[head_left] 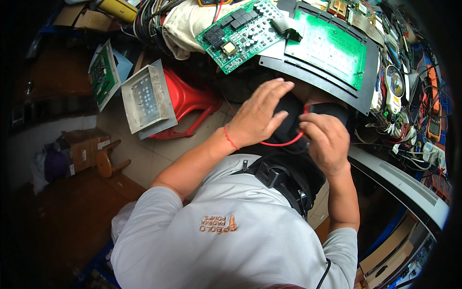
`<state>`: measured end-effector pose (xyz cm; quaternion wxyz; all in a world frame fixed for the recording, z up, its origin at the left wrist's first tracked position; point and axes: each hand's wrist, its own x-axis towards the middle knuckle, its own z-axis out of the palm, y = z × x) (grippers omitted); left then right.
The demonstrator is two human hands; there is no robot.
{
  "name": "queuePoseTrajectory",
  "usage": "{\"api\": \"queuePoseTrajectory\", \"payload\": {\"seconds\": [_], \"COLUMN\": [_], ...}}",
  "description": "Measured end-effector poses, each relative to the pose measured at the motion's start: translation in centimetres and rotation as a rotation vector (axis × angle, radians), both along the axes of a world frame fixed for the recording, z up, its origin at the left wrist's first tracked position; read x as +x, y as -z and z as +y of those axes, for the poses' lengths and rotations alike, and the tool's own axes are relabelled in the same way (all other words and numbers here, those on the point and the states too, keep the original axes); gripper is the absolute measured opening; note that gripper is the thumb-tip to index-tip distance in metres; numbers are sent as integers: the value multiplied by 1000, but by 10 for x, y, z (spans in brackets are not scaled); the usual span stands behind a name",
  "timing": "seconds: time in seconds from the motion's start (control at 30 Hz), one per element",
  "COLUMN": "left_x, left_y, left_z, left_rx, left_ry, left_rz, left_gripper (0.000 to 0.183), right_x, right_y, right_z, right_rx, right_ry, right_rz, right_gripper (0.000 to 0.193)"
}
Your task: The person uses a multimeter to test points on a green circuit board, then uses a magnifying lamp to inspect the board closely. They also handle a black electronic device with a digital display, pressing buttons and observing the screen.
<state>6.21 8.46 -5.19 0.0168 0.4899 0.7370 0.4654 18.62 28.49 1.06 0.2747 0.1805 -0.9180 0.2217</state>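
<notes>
At the centre of the frame the left hand (260, 113) lies flat, fingers spread, its grip pressing on a black object (288, 126) rather than closing round it. Just to its right the right hand (327, 139) has its grip pinched on a red wire (284, 143) that loops between both hands. Above them, on the cluttered desk (414, 144), lie two green circuit boards (238, 33) (329, 45). A red plastic stool (187, 103) stands at the left.
</notes>
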Motion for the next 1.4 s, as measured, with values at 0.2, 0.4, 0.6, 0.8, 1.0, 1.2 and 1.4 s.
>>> {"api": "queuePoseTrajectory", "payload": {"seconds": [0.2,0.4,0.6,0.8,1.0,1.2,1.4], "left_x": [-9,19,48,47,53,51,53], "left_y": [7,30,47,59,67,68,66], "left_z": [-36,-67,-73,-68,-73,-71,-66], "left_rx": [-94,-267,-375,-318,-304,-259,-221], "left_ry": [-113,-47,73,22,-53,-55,83], "left_rz": [-130,-304,-244,-289,-363,-388,-184], "left_gripper": [53,16,16,18,21,21,20], "right_x": [46,88,74,31,32,44,3], "right_y": [-14,-1,-11,12,31,-7,-31], "right_z": [40,76,136,211,242,207,85], "right_rx": [204,112,34,370,257,113,-179], "right_ry": [382,548,894,1148,1244,1290,644], "right_rz": [-273,-546,-128,-283,-454,-213,-41], "right_gripper": [33,25,32,72,81,80,78]}}
